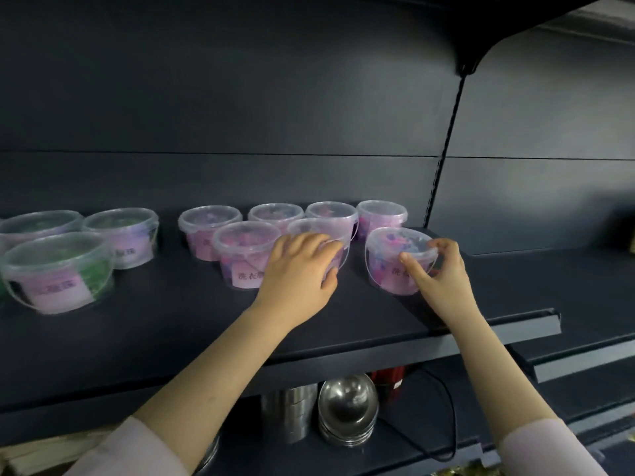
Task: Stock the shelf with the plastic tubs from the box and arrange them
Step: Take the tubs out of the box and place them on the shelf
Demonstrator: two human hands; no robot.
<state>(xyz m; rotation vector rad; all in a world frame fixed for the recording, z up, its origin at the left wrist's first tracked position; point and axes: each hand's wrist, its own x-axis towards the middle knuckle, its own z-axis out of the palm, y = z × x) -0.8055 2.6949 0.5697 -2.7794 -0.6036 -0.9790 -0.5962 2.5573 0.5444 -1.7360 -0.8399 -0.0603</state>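
The dark shelf (171, 321) carries three green tubs (55, 269) at its left end and seven pink tubs (247, 249) rightward. The left hand (302, 273) grasps a front-row tub (309, 226); the right hand (436, 273) pinches the rightmost tub (391, 249).

Dark matte back panel (223, 97) w/ horiz seam, split by slotted upright (447, 132); bracket (470, 61) at upright's top. Well below upright, under shelf (171, 338): stacked steel bowls (347, 413), tins (292, 417), black cable (454, 417). Soft light patch (549, 187) R of upright

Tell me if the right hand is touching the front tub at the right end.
Touching. The head view shows the right hand pinching the lid rim of the front right tub between thumb and curled fingers.
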